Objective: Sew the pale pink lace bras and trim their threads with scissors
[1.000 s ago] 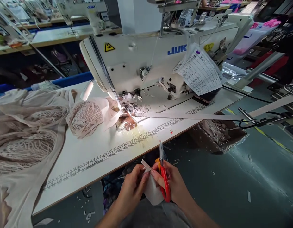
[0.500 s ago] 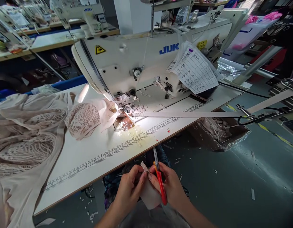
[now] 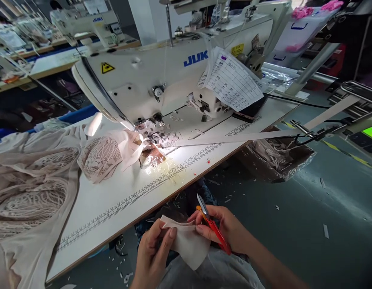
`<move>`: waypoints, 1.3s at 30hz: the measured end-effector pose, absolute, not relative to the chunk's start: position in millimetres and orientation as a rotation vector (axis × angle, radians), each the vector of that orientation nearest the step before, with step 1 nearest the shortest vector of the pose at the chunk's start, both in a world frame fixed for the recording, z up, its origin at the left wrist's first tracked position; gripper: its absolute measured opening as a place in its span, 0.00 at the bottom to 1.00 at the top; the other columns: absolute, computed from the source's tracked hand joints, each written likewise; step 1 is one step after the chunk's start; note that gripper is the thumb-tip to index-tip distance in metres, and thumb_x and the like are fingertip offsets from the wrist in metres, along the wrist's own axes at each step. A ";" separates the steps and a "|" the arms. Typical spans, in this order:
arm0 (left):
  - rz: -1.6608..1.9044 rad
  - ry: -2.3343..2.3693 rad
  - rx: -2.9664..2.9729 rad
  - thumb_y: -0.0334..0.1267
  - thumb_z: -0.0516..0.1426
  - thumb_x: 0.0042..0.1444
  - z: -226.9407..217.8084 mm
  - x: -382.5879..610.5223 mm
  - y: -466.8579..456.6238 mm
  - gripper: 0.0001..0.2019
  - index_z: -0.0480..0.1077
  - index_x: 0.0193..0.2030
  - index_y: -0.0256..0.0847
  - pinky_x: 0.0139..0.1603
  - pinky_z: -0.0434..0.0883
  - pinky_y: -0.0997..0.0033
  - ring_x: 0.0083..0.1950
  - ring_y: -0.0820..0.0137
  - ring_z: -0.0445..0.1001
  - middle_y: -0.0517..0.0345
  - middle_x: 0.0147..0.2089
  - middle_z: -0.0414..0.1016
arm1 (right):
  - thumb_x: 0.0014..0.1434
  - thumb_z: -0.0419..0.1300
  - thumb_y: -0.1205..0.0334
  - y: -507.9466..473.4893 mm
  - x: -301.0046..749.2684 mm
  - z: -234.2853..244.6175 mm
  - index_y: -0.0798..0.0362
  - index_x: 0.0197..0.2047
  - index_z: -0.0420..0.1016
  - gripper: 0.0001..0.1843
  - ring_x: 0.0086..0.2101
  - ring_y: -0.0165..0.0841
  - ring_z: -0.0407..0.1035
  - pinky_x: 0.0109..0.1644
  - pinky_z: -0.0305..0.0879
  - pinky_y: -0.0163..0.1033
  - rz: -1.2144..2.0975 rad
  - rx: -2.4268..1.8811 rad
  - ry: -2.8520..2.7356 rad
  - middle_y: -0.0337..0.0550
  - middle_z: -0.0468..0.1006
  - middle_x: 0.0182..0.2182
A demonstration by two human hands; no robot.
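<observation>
Between my hands, below the table edge, a small piece of pale beige fabric (image 3: 190,245) is stretched along its upper edge. My left hand (image 3: 156,249) pinches its left corner between thumb and fingers. At the other end, my right hand (image 3: 223,228) grips the fabric's edge with thumb and fingertips. Red-handled scissors (image 3: 217,230) also rest in that right hand, blades pointing up and away. Under the lit needle area of the JUKI sewing machine (image 3: 174,76) lies more beige fabric, joined to a lace cup (image 3: 100,156).
Beige lace garments (image 3: 35,188) cover the table's left end. A pale elastic band (image 3: 234,138) runs from the machine to a metal feeder (image 3: 318,128) at right. Below it stands a box of bands (image 3: 276,158). A written sheet (image 3: 234,82) hangs on the machine.
My hands have moved apart, spreading the fabric's edge between them. The scissors have tilted and shifted right with my right hand. The whole view has shifted slightly.
</observation>
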State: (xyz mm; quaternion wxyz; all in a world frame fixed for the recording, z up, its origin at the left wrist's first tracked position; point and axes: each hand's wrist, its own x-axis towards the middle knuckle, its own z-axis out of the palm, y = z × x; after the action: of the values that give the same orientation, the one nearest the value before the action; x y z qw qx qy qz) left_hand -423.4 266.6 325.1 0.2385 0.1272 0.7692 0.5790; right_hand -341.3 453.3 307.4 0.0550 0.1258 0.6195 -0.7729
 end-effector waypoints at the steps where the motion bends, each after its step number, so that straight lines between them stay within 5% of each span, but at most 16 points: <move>1: 1.598 2.110 0.342 0.59 0.59 0.56 327.3 -421.0 266.3 0.24 0.70 0.26 0.38 0.27 0.60 0.76 0.26 0.74 0.61 0.60 0.24 0.66 | 0.56 0.67 0.47 456.2 -340.9 308.8 0.54 0.32 0.71 0.18 0.41 0.39 0.71 0.44 0.67 0.41 -2.339 0.341 1.885 0.49 0.78 0.40; 14: 1.717 2.191 0.209 0.58 0.61 0.55 321.5 -407.5 260.3 0.21 0.77 0.35 0.40 0.35 0.69 0.74 0.34 0.67 0.71 0.53 0.33 0.76 | 0.59 0.60 0.60 449.6 -334.6 321.9 0.52 0.31 0.69 0.07 0.31 0.34 0.68 0.33 0.62 0.37 -2.220 0.458 2.303 0.41 0.74 0.30; 28: 1.821 1.840 0.047 0.56 0.65 0.51 316.2 -420.7 258.8 0.20 0.76 0.35 0.37 0.36 0.72 0.73 0.35 0.66 0.73 0.52 0.33 0.76 | 0.59 0.61 0.55 439.7 -339.2 328.1 0.51 0.29 0.63 0.14 0.24 0.29 0.53 0.25 0.53 0.34 -2.156 0.574 2.500 0.37 0.63 0.24; 39: 1.859 1.845 0.191 0.53 0.62 0.57 306.0 -422.4 245.0 0.18 0.77 0.38 0.37 0.36 0.70 0.75 0.35 0.68 0.73 0.52 0.34 0.77 | 0.62 0.60 0.59 437.0 -339.8 333.6 0.51 0.36 0.69 0.06 0.25 0.29 0.61 0.27 0.57 0.34 -2.159 0.443 2.520 0.39 0.71 0.30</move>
State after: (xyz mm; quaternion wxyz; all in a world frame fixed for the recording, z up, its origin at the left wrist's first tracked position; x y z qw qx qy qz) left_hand -422.4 245.0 306.0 0.2548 0.0704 0.6793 0.6846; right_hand -339.8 437.0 333.6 -0.1027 0.1315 0.7488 -0.6415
